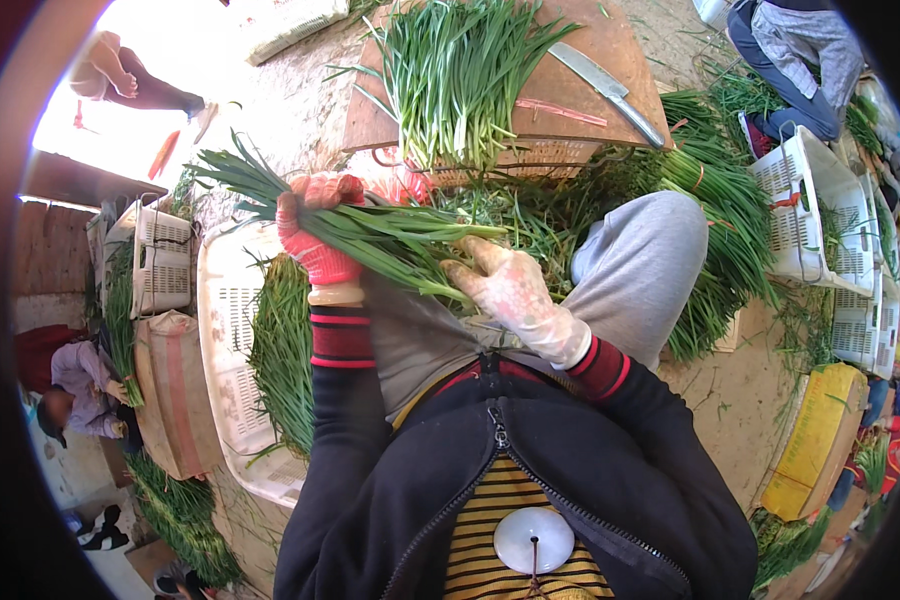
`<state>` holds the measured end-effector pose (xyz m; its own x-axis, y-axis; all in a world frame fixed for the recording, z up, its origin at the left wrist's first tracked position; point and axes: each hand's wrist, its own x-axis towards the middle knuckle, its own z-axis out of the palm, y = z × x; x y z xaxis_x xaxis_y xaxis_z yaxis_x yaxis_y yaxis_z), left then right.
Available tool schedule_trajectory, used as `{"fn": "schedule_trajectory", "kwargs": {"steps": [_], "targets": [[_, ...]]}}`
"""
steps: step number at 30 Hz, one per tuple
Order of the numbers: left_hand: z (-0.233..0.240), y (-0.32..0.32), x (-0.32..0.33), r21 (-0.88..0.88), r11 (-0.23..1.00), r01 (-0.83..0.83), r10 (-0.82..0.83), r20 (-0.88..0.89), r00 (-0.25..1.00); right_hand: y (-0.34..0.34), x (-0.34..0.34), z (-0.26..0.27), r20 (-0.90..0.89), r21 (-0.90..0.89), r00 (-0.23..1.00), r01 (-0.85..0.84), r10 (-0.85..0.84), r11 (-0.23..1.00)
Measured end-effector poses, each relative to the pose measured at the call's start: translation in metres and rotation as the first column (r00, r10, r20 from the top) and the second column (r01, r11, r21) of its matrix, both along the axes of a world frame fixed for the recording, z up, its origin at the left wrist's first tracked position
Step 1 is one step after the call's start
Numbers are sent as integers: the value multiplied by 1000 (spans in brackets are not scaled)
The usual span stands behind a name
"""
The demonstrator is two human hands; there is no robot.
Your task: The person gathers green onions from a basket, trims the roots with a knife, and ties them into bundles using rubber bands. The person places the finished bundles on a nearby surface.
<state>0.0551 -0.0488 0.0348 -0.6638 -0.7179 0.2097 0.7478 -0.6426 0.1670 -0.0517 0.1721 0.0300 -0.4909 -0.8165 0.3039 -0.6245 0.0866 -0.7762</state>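
My left hand [319, 221], in a red knit glove, is closed around a bunch of flat green leafy stalks [390, 229], which look like Chinese chives. My right hand [514, 289], in a pale stained glove, is at the stalk ends of that bunch, thumb and fingers parted around them; whether it grips any is unclear. Beyond both hands, a larger pile of the same greens [457, 82] lies on a wooden board [619, 56]. On the board's right part rest a cleaver [607, 90] and some pinkish ties [562, 112].
A white plastic basket [229, 352] holding greens stands at my left. Bundled greens [720, 217] lie beyond my right knee, near white crates [787, 217]. Loose leaves [525, 217] cover the ground under the board. People work at left [86, 382] and upper right [802, 60].
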Motion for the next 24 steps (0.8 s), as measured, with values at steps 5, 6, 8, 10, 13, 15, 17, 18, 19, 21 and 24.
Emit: {"fn": "schedule_trajectory", "kwargs": {"steps": [5, 6, 8, 10, 13, 15, 17, 18, 19, 21, 24], "targets": [[0, -2, -1, -80, 996, -28, 34, 68, 997, -12, -8, -7, 130, 177, 991, -60, 37, 982], [0, -3, -1, -81, 996, -23, 28, 52, 998, -8, -11, -5, 99, 156, 993, -73, 57, 985], [1, -3, -1, -58, 998, -31, 35, 57, 998, 2, -17, 2, 298, -25, 946, -122, 124, 992], [2, -2, -2, -33, 998, -48, 50, 66, 997, 17, -26, 10, 737, -41, 647, -245, 195, 969], [3, -1, -3, 18, 999, -51, 50, 50, 998, 35, -30, 17, 908, -116, 372, -220, 194, 969], [4, -3, -2, 75, 997, 35, -29, -71, 997, 48, -36, 19, 917, -137, 344, -203, 201, 970], [5, -7, 0, 118, 992, 37, -24, -112, 993, 63, -48, 19, 928, -135, 312, -227, 203, 964], [6, -10, 3, 138, 990, 28, -11, -123, 992, 72, -56, 19, 933, -170, 278, -213, 227, 962], [6, -13, 5, 166, 986, 24, 0, -144, 990, 81, -64, 18, 935, -211, 243, -204, 258, 956], [6, -20, 12, 125, 991, -55, 70, -117, 991, 96, -80, 14, 924, -231, 281, -130, 259, 964], [9, -30, 24, 75, 989, -126, 134, -108, 985, 99, -94, 3, 810, 48, 574, 135, -118, 990]]}}
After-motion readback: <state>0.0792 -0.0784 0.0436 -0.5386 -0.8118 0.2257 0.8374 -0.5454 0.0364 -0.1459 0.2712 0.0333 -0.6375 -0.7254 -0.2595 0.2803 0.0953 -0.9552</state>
